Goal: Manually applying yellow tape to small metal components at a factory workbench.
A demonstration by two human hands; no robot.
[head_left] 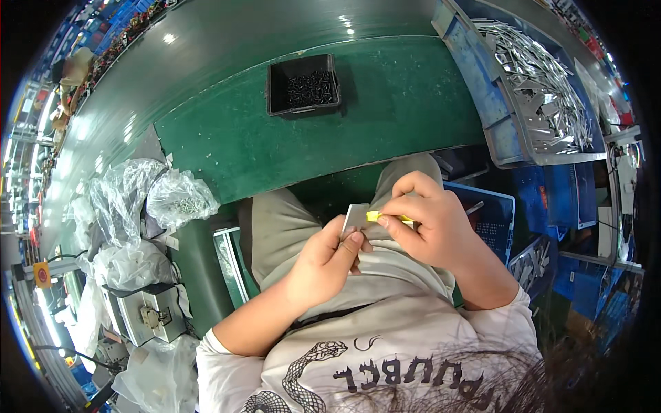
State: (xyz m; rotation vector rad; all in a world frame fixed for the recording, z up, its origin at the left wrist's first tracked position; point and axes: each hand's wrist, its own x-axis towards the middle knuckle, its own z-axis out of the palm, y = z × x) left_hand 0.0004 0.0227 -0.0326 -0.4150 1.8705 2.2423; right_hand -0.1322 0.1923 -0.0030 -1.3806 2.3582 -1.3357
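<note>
My left hand (318,265) is closed on a flat grey metal piece (355,216), thumb on its near end, and holds it tilted up above my lap. My right hand (435,226) pinches a slim bright yellow tool (374,216) between thumb and fingers. The tool's tip is at the right edge of the metal piece; whether they touch I cannot tell. My right fingers hide most of the tool, so its exact kind does not show.
A black bin (274,89) of small dark parts stands on the green table (406,103). At the right, a big blue crate (506,131) holds many thin metal strips. Clear plastic bags (180,199) lie at the left. A blue basket (475,189) sits beside my right arm.
</note>
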